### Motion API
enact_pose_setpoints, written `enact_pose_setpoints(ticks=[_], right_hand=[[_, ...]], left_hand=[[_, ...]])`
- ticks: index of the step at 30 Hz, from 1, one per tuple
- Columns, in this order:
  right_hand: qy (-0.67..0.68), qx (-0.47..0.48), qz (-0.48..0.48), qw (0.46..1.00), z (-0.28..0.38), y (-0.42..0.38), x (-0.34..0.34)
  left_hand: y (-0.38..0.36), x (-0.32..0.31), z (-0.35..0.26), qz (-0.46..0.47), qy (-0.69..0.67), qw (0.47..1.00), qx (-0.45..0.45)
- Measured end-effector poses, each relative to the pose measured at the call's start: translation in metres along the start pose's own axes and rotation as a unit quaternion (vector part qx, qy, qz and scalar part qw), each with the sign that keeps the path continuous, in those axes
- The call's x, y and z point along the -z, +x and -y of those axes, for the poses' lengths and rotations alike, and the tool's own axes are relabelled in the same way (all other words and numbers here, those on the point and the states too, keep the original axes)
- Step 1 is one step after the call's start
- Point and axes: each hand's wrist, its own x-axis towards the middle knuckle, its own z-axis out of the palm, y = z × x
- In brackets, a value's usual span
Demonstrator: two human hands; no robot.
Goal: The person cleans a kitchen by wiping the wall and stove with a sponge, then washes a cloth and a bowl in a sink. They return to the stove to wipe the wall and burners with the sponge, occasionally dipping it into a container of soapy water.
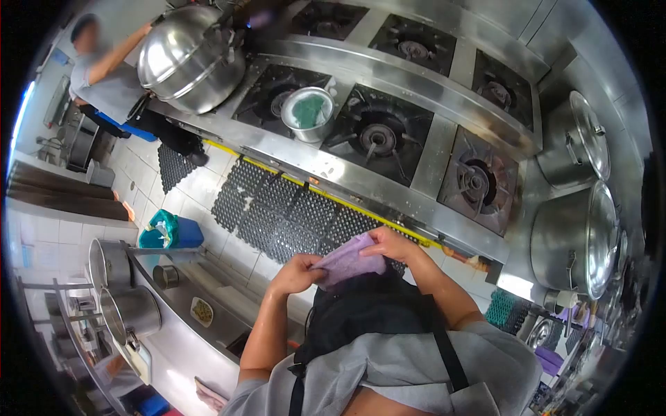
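Both hands meet in front of the person's apron, closed on a purple cloth: the left hand pinches its lower edge with fingers curled in, and the right hand is wrapped over its upper end, so the cloth is bunched between them and held in the air above the floor mats, clear of any surface. As the cloth touches neither the stove nor any desk, wiping looks not yet begun here, or paused; the hands seem to be folding or wringing the cloth, though which one cannot be told. On the stove a small pot with something green inside stands on a burner, and a big steel pot sits at the far end, where another person reaches toward it. Two large lidded pots stand at the right. At the lower left a sink desk carries more steel pots.
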Motion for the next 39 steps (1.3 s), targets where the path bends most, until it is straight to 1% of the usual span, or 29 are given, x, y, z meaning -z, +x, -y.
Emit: enact_pose_setpoints(ticks=[1,2,3,4,5,6,7,8,9,11,12,13,15,16,17,19,20,21,23,24,27,28,31,33,34,35,37,38,39], right_hand=[[-0.006,0.008,0.000,1.000,0.000,-0.001,0.001],[0.235,0.012,-0.015,0.972,0.001,-0.003,0.002],[0.462,0.016,-0.026,0.886,0.010,-0.005,0.002],[0.545,0.034,0.003,0.838,0.015,-0.005,0.005],[0.538,0.047,0.008,0.842,0.020,-0.004,0.006],[0.504,0.030,-0.022,0.863,0.024,-0.004,0.005],[0.470,0.015,-0.054,0.881,0.026,-0.004,0.005],[0.427,-0.009,-0.066,0.902,0.016,0.003,0.006],[0.424,0.002,-0.064,0.904,0.016,0.001,0.006],[0.370,0.019,-0.075,0.926,0.014,0.000,0.010],[0.381,0.032,-0.074,0.921,0.019,-0.004,0.012],[0.380,0.035,-0.070,0.922,0.024,-0.007,0.016],[0.394,0.027,-0.056,0.917,0.034,-0.011,0.024],[0.430,0.047,-0.035,0.901,0.035,-0.011,0.026],[0.432,0.046,-0.033,0.900,0.031,-0.010,0.026],[0.460,0.007,0.023,0.888,0.023,-0.006,0.025],[0.453,-0.047,0.065,0.888,0.019,-0.005,0.022],[0.451,-0.043,0.068,0.889,0.015,-0.002,0.015],[0.342,-0.106,0.030,0.933,0.005,0.004,0.000],[0.341,-0.106,0.030,0.934,-0.001,0.007,-0.002],[0.320,-0.114,0.014,0.940,-0.015,0.018,-0.005],[0.348,-0.093,0.006,0.933,-0.016,0.021,-0.006],[0.370,-0.053,0.018,0.927,0.016,0.009,-0.002],[0.376,0.038,0.020,0.926,0.044,0.005,0.006],[0.410,0.066,0.093,0.905,0.038,0.011,0.013],[0.396,0.059,0.121,0.908,0.042,0.015,0.009],[0.478,0.041,0.127,0.868,0.057,0.011,0.002],[0.467,0.037,0.141,0.872,0.052,0.018,-0.004],[0.395,0.007,0.109,0.912,0.045,0.028,-0.012]], left_hand=[[-0.002,0.005,-0.008,0.005,-0.070,0.997,0.012],[0.001,0.011,-0.009,0.027,-0.078,0.996,0.012],[0.005,0.010,-0.007,0.022,-0.073,0.997,0.004],[0.015,0.005,-0.010,0.043,-0.323,0.945,-0.006],[0.026,0.000,-0.016,0.068,-0.551,0.832,-0.019],[0.027,-0.013,-0.039,0.007,-0.441,0.897,0.036],[0.036,-0.022,-0.031,0.037,-0.458,0.888,0.031],[0.041,-0.033,-0.028,0.016,-0.471,0.881,0.032],[0.042,-0.040,-0.025,-0.005,-0.486,0.873,0.036],[0.041,-0.036,-0.022,-0.036,-0.299,0.953,0.035],[0.043,-0.035,-0.022,-0.058,-0.312,0.946,0.071],[0.042,-0.033,-0.019,-0.062,-0.310,0.946,0.069],[0.036,-0.028,-0.020,-0.049,-0.351,0.935,0.022],[0.029,-0.024,-0.023,-0.014,-0.388,0.922,0.006],[0.024,-0.021,-0.024,-0.017,-0.387,0.922,0.008],[0.017,-0.016,-0.026,0.054,-0.576,0.816,-0.017],[0.019,-0.018,-0.017,-0.006,-0.577,0.816,0.026],[0.023,-0.019,-0.001,-0.007,-0.575,0.818,0.021],[0.033,-0.021,0.034,-0.033,-0.495,0.865,0.077],[0.031,-0.022,0.033,-0.083,-0.420,0.897,0.105],[0.019,-0.026,0.028,-0.089,-0.455,0.879,0.108],[0.016,-0.025,0.027,-0.093,-0.458,0.878,0.108],[0.007,-0.022,0.016,-0.088,-0.460,0.881,0.070],[-0.013,-0.018,-0.006,-0.111,-0.382,0.917,-0.043],[-0.016,-0.013,-0.002,-0.104,-0.368,0.922,-0.054],[-0.022,-0.010,-0.005,-0.132,-0.375,0.915,-0.066],[-0.028,-0.005,-0.015,-0.067,-0.460,0.883,-0.066],[-0.027,-0.005,-0.009,-0.082,-0.433,0.895,-0.065],[-0.030,-0.004,-0.011,-0.093,-0.435,0.892,-0.076]])
